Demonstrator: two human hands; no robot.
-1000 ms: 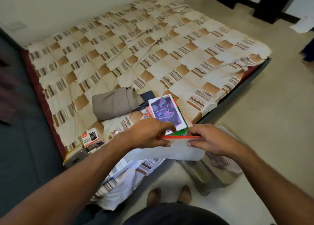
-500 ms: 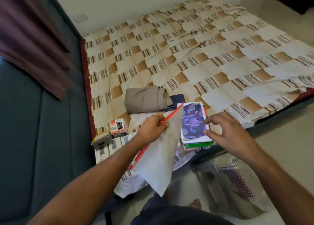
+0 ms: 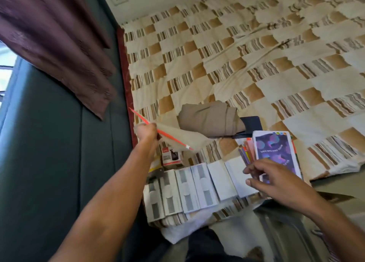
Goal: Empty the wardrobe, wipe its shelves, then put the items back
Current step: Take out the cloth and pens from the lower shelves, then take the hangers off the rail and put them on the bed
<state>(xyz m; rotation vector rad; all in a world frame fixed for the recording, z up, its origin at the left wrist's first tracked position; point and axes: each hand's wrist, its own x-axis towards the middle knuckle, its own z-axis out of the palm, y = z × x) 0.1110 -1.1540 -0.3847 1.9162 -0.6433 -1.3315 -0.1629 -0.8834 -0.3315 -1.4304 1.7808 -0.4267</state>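
Fingers of the left hand (image 3: pixel 147 132) are gripping a whitish, red-edged zip pouch (image 3: pixel 178 138) beside the folded beige cloth (image 3: pixel 209 118); right hand (image 3: pixel 274 177) is hovering open-fingered, holding nothing.

six white boxes (image 3: pixel 199 188) in a near row, one small red box (image 3: pixel 171 156), one folded beige garment (image 3: pixel 209 119), one purple-covered booklet (image 3: pixel 276 153), one zip pouch (image 3: pixel 177 136), two hands.
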